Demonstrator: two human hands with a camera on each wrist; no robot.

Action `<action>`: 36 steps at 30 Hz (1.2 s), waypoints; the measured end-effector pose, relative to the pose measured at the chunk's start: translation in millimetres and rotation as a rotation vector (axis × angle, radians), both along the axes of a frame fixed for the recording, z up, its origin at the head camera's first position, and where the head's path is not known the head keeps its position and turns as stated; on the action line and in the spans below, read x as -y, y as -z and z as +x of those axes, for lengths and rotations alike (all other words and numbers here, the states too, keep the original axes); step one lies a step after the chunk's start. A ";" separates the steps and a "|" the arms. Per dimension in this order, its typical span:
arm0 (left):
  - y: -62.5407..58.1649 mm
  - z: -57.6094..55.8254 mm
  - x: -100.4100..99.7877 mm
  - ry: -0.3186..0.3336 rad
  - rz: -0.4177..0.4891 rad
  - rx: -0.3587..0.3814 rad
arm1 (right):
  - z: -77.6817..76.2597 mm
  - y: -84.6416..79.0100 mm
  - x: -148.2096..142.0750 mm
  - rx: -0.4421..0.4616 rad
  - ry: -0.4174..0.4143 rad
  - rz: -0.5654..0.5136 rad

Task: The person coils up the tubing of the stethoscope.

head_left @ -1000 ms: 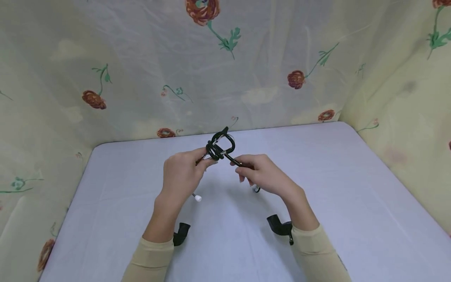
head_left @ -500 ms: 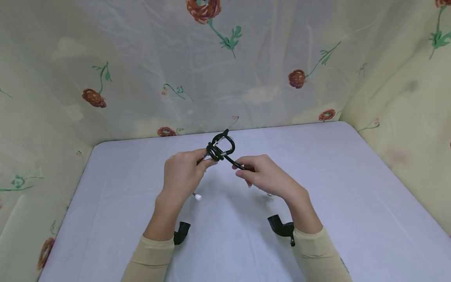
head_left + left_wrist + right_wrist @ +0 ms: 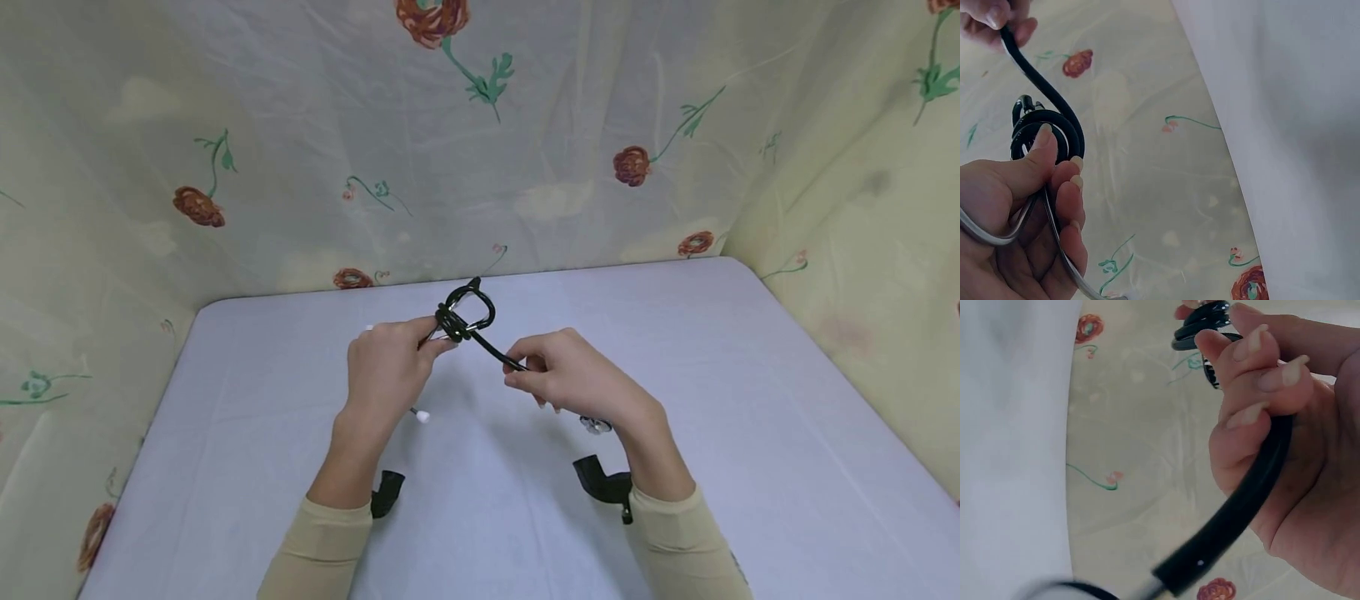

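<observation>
The left hand [image 3: 386, 367] pinches the coiled stethoscope tubing [image 3: 465, 317] while the right hand [image 3: 573, 375] grips its free length.

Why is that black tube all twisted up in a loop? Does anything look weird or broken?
The black tube is wound into a tight coil, pinched by the left hand, while the right hand grips its free end. That tangle is the only odd thing. Nothing looks broken or spilled on the white table.

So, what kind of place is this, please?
Probably a small staged recording booth, not a lived-in room: a pale lilac table closed in on three sides by a cream flower-printed cloth backdrop, and both hands working only a black coiled stethoscope tube.
</observation>
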State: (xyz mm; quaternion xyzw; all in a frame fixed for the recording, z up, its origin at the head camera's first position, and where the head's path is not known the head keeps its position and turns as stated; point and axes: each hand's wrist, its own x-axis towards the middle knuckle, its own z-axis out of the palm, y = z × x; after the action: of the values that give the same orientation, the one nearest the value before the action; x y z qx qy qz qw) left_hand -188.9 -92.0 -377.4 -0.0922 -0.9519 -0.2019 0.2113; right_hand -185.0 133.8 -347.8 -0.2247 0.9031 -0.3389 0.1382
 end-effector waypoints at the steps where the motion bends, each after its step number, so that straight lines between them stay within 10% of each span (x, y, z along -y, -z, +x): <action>1: -0.2 -0.1 0.0 -0.002 -0.006 0.003 | 0.8 -1.0 -0.3 0.001 -0.008 0.001; 20: 7.0 1.2 -11.5 0.020 -0.130 0.097 | 12.8 -18.6 -9.3 -0.190 0.001 -0.090; 27: 9.3 5.0 -23.2 0.253 -0.209 0.089 | 11.7 -19.1 -10.4 -0.331 0.073 -0.165; 36: 9.9 7.6 -26.5 0.467 -0.224 0.035 | 3.6 -11.4 -18.5 -0.269 0.129 -0.276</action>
State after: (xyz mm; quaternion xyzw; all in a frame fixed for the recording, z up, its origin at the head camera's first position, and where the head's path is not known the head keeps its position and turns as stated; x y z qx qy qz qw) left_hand -181.2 -65.5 -387.2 -0.3290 -0.9246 -0.1404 0.1310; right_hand -181.3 152.4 -336.3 -0.2266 0.8709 -0.4344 -0.0377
